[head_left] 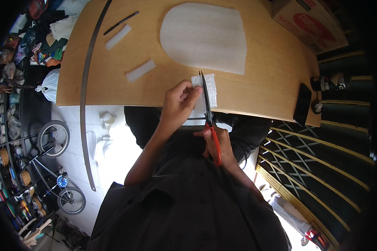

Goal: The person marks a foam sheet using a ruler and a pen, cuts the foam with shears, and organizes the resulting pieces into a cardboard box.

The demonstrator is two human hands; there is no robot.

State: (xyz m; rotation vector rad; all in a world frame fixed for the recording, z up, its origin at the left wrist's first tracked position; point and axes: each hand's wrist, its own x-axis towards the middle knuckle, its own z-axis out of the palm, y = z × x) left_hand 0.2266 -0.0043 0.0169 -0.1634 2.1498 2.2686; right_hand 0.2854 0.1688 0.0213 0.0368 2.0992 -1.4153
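My left hand [179,102] pinches a small white foam sheet [211,90] by its left side, at the near edge of the table. My right hand [223,144] grips the scissors [216,144] by their red handles. Their dark blades lie lengthwise over the foam sheet, tips pointing away from me and only slightly parted. Beyond them rests a large white foam piece [205,37] with a rounded left end. To the left are two narrow white foam strips, one nearer [140,70] and one farther [118,37], with a black pen [121,23] beside the farther strip.
A long metal ruler [85,79] crosses the left of the wooden table [272,83] and overhangs its near edge. At the right are a cardboard box [310,25], a black phone-like slab [302,104] and a dark jar [329,82]. A bicycle [54,167] stands on the floor at left.
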